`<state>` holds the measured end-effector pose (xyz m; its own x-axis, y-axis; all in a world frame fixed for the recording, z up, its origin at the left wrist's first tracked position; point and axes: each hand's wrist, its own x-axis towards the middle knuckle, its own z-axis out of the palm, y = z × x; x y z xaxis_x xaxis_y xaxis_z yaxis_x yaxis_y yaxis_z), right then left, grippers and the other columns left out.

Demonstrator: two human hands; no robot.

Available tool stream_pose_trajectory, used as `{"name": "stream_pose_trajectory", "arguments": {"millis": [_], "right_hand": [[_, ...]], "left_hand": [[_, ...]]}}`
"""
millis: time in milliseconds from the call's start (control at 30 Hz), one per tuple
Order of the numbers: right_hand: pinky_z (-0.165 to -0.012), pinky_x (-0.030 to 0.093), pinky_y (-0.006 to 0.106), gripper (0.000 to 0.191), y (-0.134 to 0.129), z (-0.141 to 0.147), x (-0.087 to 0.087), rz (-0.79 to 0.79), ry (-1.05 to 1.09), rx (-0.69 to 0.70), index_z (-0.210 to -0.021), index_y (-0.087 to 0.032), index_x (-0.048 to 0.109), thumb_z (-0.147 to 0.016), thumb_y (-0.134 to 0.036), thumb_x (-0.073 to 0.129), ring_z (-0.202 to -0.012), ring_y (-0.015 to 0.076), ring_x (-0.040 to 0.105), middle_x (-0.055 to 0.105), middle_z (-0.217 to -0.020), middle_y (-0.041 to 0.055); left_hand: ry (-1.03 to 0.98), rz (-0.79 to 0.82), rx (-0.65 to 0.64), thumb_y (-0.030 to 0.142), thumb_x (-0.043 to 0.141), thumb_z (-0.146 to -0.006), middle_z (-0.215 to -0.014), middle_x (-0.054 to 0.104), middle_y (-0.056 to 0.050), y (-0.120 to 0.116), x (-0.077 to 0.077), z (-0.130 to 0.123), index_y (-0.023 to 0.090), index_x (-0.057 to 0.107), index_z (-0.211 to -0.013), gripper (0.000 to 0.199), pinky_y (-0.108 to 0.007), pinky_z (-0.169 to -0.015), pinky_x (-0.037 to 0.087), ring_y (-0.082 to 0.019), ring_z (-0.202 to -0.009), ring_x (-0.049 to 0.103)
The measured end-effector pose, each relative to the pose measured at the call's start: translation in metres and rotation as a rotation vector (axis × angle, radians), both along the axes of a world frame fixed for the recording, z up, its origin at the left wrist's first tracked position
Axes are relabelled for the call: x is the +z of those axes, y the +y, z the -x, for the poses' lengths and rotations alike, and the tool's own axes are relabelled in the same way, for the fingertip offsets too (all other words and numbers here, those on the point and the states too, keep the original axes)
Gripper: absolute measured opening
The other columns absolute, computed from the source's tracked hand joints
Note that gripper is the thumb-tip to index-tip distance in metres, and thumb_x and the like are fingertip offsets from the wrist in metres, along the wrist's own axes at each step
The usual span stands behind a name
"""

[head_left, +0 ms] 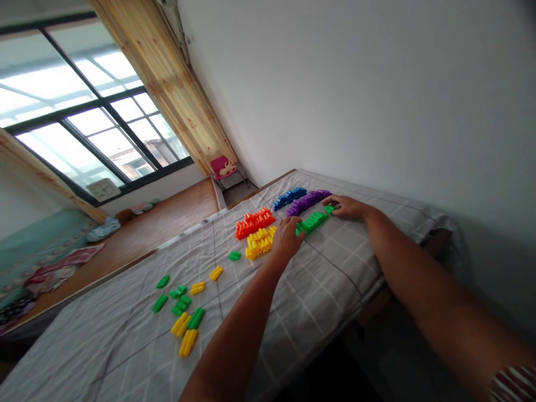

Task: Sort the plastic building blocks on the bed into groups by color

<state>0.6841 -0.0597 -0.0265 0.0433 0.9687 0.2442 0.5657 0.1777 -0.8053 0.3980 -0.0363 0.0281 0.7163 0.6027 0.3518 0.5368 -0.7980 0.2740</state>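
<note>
A row of green pieces point(314, 222) lies on the grey checked cloth point(310, 279). My left hand point(287, 237) is at the row's near end, fingers bent and apart, beside the yellow stack point(259, 243); whether it touches a piece is hidden. At the far end my right hand point(345, 207) has its thumb and fingers around a small green piece point(329, 209). Beyond the green row are a purple row point(309, 202) and a blue row point(289, 197). An orange stack point(254, 223) sits behind the yellow one.
Loose green pieces point(159, 303) and yellow pieces point(188, 342) are scattered at the left of the cloth. A white wall point(377, 100) runs along the far right side. A pink chair point(224, 167) stands beyond, near the curtain point(167, 78) and window.
</note>
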Motion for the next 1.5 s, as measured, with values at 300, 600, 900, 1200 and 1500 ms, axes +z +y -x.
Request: {"name": "stream_pose_trajectory", "arguments": {"millis": [300,600,900,1200,1500], "right_hand": [[-0.086,0.047,0.034,0.042,-0.024,0.002,0.020,-0.074,0.111,0.117,-0.108,-0.017,0.065,-0.068,-0.032,0.067,-0.101,0.0212,0.058,0.065,-0.111,0.0074],[-0.083,0.048,0.031,0.043,-0.032,0.006,0.024,0.133,0.033,0.420,-0.099,-0.017,0.071,-0.064,-0.042,0.075,-0.091,0.0188,0.062,0.069,-0.097,0.0056],[-0.076,0.048,0.033,0.043,-0.036,0.002,0.022,0.000,0.051,0.120,-0.089,-0.019,0.070,-0.064,-0.055,0.070,-0.081,0.0195,0.061,0.068,-0.086,0.0049],[-0.065,0.043,0.040,0.041,-0.020,-0.008,0.008,-0.140,0.159,-0.441,-0.075,-0.023,0.063,-0.081,-0.062,0.049,-0.068,0.0217,0.055,0.060,-0.074,0.0103],[-0.079,0.047,0.049,0.030,-0.019,0.090,0.054,-0.430,-0.174,-0.506,-0.092,-0.032,0.062,-0.087,-0.054,0.043,-0.085,0.0316,0.065,0.066,-0.082,0.0123]], "left_hand": [[0.145,-0.132,-0.093,0.034,0.067,-0.080,-0.111,0.061,-0.007,-0.032,-0.013,-0.031,0.026,0.057,-0.112,0.034,-0.043,-0.092,0.043,-0.026,-0.112,0.048],[0.131,-0.193,-0.058,0.033,0.069,-0.079,-0.120,0.054,-0.008,-0.027,-0.028,-0.030,0.024,0.060,-0.100,0.025,-0.046,-0.094,0.040,-0.028,-0.118,0.041],[0.087,-0.129,-0.028,0.033,0.066,-0.082,-0.119,0.056,-0.008,-0.032,-0.019,-0.028,0.024,0.064,-0.087,0.011,-0.049,-0.097,0.037,-0.027,-0.118,0.042],[0.107,-0.193,-0.061,0.031,0.050,-0.091,-0.119,0.062,-0.003,-0.064,0.016,0.109,0.027,0.066,-0.097,0.017,-0.043,-0.106,0.029,-0.021,-0.120,0.047],[0.179,-0.060,0.643,0.021,0.048,-0.085,-0.113,0.067,-0.007,0.002,0.013,0.356,0.023,0.068,-0.101,0.026,-0.040,-0.094,0.046,-0.024,-0.106,0.060]]}}
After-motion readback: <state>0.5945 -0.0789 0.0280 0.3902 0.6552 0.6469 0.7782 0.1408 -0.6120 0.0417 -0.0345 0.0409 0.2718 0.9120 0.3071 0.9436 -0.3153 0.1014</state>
